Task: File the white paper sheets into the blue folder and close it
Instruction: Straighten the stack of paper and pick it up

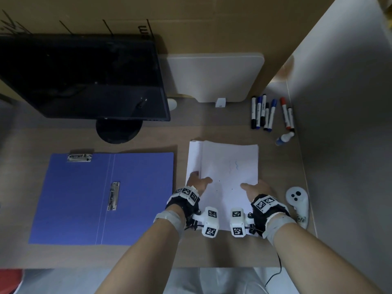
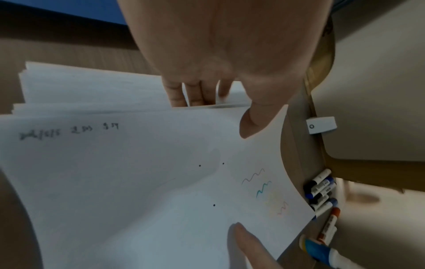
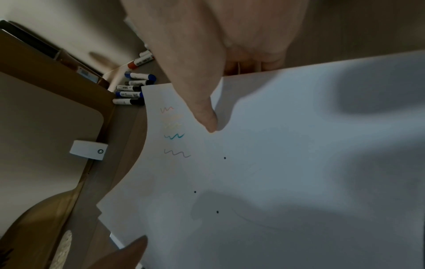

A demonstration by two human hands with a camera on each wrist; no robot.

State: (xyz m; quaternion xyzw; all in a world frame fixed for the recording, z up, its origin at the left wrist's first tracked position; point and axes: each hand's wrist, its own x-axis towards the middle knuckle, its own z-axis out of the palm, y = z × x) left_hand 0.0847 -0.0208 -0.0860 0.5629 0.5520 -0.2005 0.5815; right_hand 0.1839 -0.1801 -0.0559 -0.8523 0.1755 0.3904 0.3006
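Brown desk (image 1: 212,128) seen from the head camera carries an open blue folder (image 1: 74,198) lying flat on the left, with the stack of white sheets (image 1: 229,166) just beside it on the right; a dark monitor (image 1: 84,77) stands behind and markers (image 1: 267,112) lie at the far right. Left hand (image 1: 197,181) pinches the top sheet's left edge, right hand (image 1: 256,187) pinches its right edge. From the left wrist, that hand's fingers (image 2: 195,94) tuck under the sheet, thumb (image 2: 255,123) on top; faint pencil writing there is unreadable, beside coloured squiggles. From the right wrist, its thumb (image 3: 204,112) presses the sheet, fingers (image 3: 271,63) curling below the edge; marker labels are too blurred to read.
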